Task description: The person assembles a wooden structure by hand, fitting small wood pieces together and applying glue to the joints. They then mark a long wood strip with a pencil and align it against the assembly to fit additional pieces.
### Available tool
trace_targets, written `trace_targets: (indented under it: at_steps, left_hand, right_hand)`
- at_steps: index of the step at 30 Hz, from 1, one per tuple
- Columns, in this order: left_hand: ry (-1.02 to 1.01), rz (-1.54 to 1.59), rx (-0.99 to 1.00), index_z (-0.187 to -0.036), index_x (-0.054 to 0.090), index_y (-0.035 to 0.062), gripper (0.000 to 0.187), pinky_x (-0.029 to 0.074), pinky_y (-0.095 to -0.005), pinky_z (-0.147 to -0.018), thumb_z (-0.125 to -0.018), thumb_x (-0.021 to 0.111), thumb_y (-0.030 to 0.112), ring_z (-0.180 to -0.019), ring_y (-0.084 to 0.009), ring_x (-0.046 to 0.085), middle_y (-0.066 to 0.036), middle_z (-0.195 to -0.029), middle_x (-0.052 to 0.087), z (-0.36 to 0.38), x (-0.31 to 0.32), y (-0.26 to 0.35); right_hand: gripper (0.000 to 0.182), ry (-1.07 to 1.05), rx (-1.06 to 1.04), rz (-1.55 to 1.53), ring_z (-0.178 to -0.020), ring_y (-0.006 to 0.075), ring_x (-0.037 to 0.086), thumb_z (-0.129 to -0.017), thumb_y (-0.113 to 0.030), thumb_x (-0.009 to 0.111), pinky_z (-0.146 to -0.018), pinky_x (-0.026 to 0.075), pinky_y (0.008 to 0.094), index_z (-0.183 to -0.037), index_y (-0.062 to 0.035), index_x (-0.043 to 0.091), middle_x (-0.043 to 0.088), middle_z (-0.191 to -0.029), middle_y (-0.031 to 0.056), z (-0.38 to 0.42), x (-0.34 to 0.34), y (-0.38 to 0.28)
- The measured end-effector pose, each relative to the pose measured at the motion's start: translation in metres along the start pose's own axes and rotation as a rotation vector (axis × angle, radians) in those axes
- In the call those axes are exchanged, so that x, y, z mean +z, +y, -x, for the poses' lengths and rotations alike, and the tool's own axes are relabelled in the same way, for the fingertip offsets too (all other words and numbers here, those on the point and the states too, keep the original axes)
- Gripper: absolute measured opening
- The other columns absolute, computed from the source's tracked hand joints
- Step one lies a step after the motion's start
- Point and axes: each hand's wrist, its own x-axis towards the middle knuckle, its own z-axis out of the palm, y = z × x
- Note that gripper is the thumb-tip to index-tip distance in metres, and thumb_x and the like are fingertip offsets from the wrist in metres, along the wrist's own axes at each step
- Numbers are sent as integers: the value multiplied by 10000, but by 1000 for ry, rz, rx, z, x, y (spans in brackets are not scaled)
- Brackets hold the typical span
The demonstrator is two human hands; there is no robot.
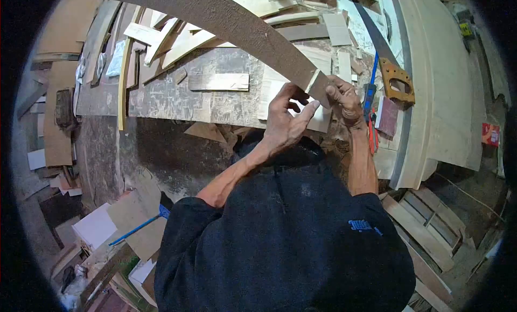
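Note:
A long brown board (237,29) with a rough face runs from the upper left down to my hands. Near its lower end a narrow pale strip (312,80) crosses it. My right hand (347,102) grips that end, with the thumb on the near face. At the lower edge, my left hand (288,115) has its fingers curled against the board and partly hidden behind it; its thumb reaches toward the end. A handsaw (397,83) with a wooden handle lies right of my right hand, beside red-handled pliers (372,134).
The worn workbench (161,104) carries a short wood block (219,82) and several offcuts at the back left. A large pale panel (452,91) stands at the right. A blue-handled brush (142,226) and scrap boards lie below left.

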Motion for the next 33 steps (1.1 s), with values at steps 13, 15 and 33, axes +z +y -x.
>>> trace_targets:
  at_steps: [13,15,33]
  left_hand:
    - [174,-102,148,-981,631,-22,278,477,-313,-582,-813,777,145,-639,-173,575,-90,-756,603,5,1,-6]
    - [204,-146,188,-970,635,-24,275,467,-276,-563,-828,783,159,-628,-134,573,-65,-746,618,5,0,-3]
    - [174,82,-253,-920,702,5,204,490,-248,-568,-908,711,208,-668,-105,637,-47,-751,691,6,-16,15]
  right_hand:
    - [317,-62,123,-243,-742,85,640,-958,-267,639,-677,516,223,-1043,38,630,665,-856,31,-3,10,24]
    - [320,-85,128,-320,-750,98,654,-958,-265,636,-680,537,241,-1048,43,630,673,-865,47,-1,12,28]
    - [313,-156,95,-24,-770,80,612,-964,-266,622,-692,494,211,-1040,34,669,669,-868,25,-4,41,13]
